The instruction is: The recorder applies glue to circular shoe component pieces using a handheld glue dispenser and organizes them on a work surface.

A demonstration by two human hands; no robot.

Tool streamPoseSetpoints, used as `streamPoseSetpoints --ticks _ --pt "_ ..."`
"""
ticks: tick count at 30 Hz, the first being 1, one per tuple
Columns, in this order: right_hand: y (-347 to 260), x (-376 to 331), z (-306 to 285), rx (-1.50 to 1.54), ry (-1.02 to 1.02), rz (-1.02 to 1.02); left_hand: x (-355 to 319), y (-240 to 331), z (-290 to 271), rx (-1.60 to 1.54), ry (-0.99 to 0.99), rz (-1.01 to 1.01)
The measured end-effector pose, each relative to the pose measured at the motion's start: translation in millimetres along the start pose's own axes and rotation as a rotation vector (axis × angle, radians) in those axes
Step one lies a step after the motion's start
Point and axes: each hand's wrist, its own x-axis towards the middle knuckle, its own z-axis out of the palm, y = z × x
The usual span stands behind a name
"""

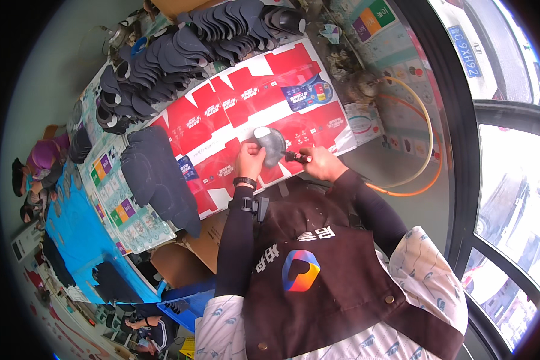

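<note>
A dark grey rounded piece with a white patch at its upper left lies over the red-and-white printed cardboard sheet. My left hand is closed on its left edge, thumb and fingers pinching it. In my right hand is a short black pen-like tool with red marks. Its tip points left, at the piece's right edge; whether it touches cannot be made out. The fingers of that hand are wrapped round the tool and partly hidden.
Rows of overlapping dark curved pieces fill the table's far left. A black pile of flat pieces lies left of the cardboard. Yellow and orange hoses loop at right, beside a window frame. A blue-covered table and other people are farther left.
</note>
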Motion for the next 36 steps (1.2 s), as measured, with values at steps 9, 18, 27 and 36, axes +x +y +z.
streamPoseSetpoints --ticks 9,18,27,36 --pt "-16 18 0 0.455 -0.042 0.033 16 -32 -5 0.162 0.071 -0.013" --pt "-17 39 27 0.392 0.106 0.137 29 -62 -2 -0.111 0.031 -0.113" --pt "-28 46 15 0.357 0.066 0.128 22 -60 -17 -0.399 0.006 -0.262" --pt "-32 54 13 0.349 0.053 0.047 8 -26 -32 -0.289 0.007 -0.269"
